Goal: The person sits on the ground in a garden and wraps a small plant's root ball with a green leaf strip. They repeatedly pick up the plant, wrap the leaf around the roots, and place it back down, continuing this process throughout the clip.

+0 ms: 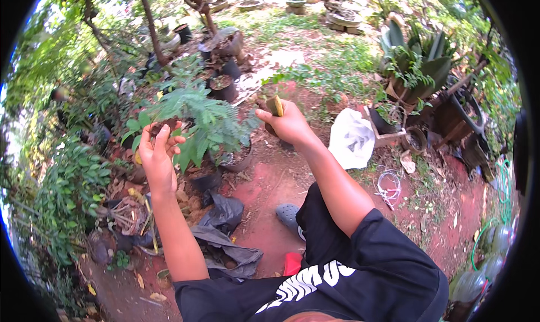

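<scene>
My left hand (162, 146) is raised beside the feathery leaves of a potted plant (202, 115). Between its thumb and fingers it pinches a small dark brown clump (164, 125), which looks like soil or fibre. To the right, my right hand (283, 119) is closed around a short yellowish-brown piece (275, 106), perhaps wood or a handle; its lower part is hidden in the fist. A thin brown bit (261, 101) shows by the thumb, and what it belongs to is unclear. The two hands are well apart.
A white sheet or bag (352, 138) lies right of my right forearm, near a tray holding a potted plant (384, 121). Coiled wire (388, 188) rests on the red ground. Crumpled black plastic (228, 241) lies below the pots at left. Large clear bottles (468, 286) stand at lower right.
</scene>
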`<move>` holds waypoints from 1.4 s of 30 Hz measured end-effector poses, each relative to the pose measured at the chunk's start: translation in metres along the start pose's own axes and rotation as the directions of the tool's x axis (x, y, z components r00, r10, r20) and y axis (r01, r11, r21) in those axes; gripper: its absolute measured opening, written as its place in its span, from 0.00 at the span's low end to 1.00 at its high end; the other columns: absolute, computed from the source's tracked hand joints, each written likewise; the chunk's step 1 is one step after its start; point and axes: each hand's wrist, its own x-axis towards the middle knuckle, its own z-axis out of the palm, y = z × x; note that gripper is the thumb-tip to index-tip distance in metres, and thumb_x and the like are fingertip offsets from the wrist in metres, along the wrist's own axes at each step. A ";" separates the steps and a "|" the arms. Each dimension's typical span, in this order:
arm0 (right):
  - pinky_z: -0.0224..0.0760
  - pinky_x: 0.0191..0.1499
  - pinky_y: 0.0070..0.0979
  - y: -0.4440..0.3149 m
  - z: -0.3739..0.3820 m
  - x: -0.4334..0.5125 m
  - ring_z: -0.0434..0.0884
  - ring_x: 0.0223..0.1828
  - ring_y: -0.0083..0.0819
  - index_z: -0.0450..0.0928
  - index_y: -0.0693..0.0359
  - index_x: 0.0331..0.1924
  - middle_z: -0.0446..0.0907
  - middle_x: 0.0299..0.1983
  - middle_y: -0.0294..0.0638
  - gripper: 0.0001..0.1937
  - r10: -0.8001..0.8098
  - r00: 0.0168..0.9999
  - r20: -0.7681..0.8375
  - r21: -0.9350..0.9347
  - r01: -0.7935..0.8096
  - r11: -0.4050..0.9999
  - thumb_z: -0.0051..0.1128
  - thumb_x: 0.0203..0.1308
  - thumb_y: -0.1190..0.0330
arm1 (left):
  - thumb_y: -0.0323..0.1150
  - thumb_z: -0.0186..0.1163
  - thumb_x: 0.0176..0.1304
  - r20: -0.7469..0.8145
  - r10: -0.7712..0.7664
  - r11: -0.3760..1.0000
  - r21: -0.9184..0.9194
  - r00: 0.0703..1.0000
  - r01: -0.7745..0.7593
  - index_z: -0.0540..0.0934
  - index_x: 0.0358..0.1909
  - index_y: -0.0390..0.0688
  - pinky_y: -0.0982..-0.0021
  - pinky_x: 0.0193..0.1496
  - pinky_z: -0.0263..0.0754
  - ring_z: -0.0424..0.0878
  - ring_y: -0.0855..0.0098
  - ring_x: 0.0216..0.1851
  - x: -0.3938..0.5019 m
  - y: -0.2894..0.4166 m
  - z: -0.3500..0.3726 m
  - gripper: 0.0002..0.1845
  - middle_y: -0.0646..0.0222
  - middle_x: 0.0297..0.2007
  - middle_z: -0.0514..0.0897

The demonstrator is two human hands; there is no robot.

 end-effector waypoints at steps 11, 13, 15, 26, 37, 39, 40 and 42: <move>0.80 0.50 0.35 -0.004 0.152 -0.055 0.89 0.45 0.38 0.82 0.68 0.55 0.89 0.43 0.50 0.24 -0.188 0.809 0.557 -0.186 0.342 0.921 0.76 0.58 0.65 | 0.42 0.60 0.79 -0.214 0.140 0.977 0.189 0.967 -0.100 0.84 0.49 0.40 0.79 0.33 0.72 0.80 0.82 0.34 -0.050 0.073 -0.096 0.15 0.65 0.44 0.90; 0.79 0.52 0.35 -0.003 0.173 -0.066 0.89 0.48 0.42 0.82 0.68 0.56 0.89 0.44 0.53 0.24 -0.166 0.757 0.632 -0.226 0.385 0.895 0.75 0.56 0.67 | 0.45 0.59 0.80 -0.218 0.114 0.950 0.311 0.969 -0.042 0.83 0.45 0.39 0.79 0.30 0.70 0.74 0.83 0.27 -0.060 0.070 -0.111 0.17 0.71 0.32 0.86; 0.79 0.55 0.36 -0.004 0.186 -0.076 0.89 0.50 0.44 0.82 0.67 0.57 0.89 0.46 0.54 0.24 -0.203 0.672 0.712 -0.144 0.423 0.895 0.74 0.56 0.69 | 0.46 0.57 0.81 -0.256 0.156 0.928 0.368 0.954 -0.053 0.81 0.39 0.40 0.78 0.28 0.67 0.73 0.84 0.24 -0.072 0.055 -0.124 0.19 0.70 0.30 0.86; 0.74 0.38 0.21 -0.004 0.226 -0.084 0.78 0.35 0.15 0.82 0.64 0.56 0.82 0.37 0.30 0.17 -0.222 0.634 0.741 0.095 0.229 0.969 0.68 0.71 0.63 | 0.44 0.60 0.76 -0.292 0.186 0.678 0.729 0.938 0.093 0.79 0.36 0.30 0.54 0.36 0.73 0.81 0.51 0.28 -0.133 -0.008 -0.136 0.22 0.47 0.27 0.83; 0.66 0.32 0.20 0.010 0.240 -0.071 0.74 0.30 0.14 0.84 0.61 0.38 0.80 0.30 0.25 0.06 -0.206 0.760 0.616 0.171 0.126 0.977 0.66 0.71 0.68 | 0.50 0.53 0.81 -0.190 0.022 0.722 0.682 0.982 0.116 0.78 0.36 0.36 0.66 0.33 0.72 0.76 0.76 0.27 -0.129 -0.026 -0.123 0.25 0.71 0.23 0.78; 0.63 0.28 0.22 0.010 0.244 -0.070 0.71 0.25 0.15 0.81 0.60 0.33 0.77 0.25 0.25 0.10 -0.164 0.789 0.593 0.225 0.034 0.974 0.64 0.73 0.67 | 0.51 0.52 0.81 -0.171 -0.060 0.749 0.644 0.983 0.158 0.79 0.35 0.36 0.67 0.32 0.72 0.76 0.76 0.26 -0.128 -0.030 -0.126 0.26 0.72 0.23 0.79; 0.62 0.27 0.22 0.011 0.244 -0.070 0.71 0.24 0.16 0.80 0.59 0.32 0.76 0.24 0.25 0.11 -0.156 0.775 0.612 0.246 0.001 0.969 0.63 0.74 0.66 | 0.51 0.51 0.82 -0.173 -0.073 0.724 0.668 0.982 0.171 0.79 0.32 0.36 0.68 0.32 0.71 0.77 0.77 0.26 -0.130 -0.033 -0.126 0.28 0.72 0.22 0.79; 0.62 0.27 0.23 0.013 0.242 -0.069 0.71 0.24 0.16 0.81 0.60 0.32 0.76 0.24 0.26 0.12 -0.140 0.740 0.657 0.234 -0.023 0.972 0.63 0.74 0.65 | 0.51 0.52 0.81 -0.165 -0.083 0.770 0.616 0.983 0.168 0.80 0.29 0.36 0.68 0.32 0.71 0.77 0.77 0.26 -0.133 -0.038 -0.127 0.28 0.73 0.22 0.80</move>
